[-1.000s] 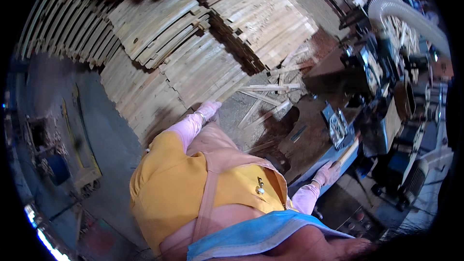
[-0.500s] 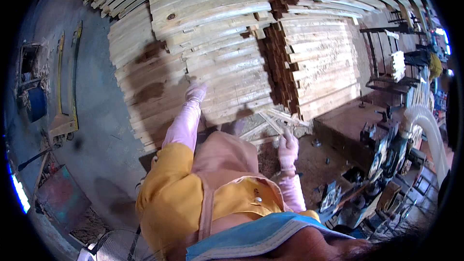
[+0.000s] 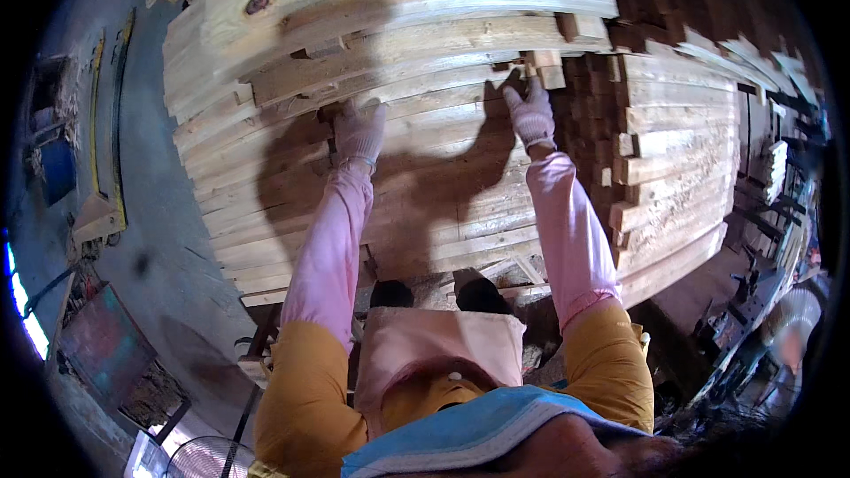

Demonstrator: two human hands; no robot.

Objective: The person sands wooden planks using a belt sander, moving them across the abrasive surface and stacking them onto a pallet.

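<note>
Across stacked wooden planks (image 3: 434, 104) laid in front of the person, the head view shows both gloved hands reaching forward. The left hand (image 3: 359, 134) is at the front edge of the raised upper planks (image 3: 434, 40), thumb spread; I cannot tell whether its fingers grip. The right hand (image 3: 531, 117), thumb and fingers apart, is just beside a jutting wooden end (image 3: 547, 71). Rightward stands another stack (image 3: 677, 142).

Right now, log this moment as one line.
left hand: near front edge of upper boards, grip unclear | right hand: fingertips at wood block, grip unclear | picture right: board stack | lower left: fan
</note>
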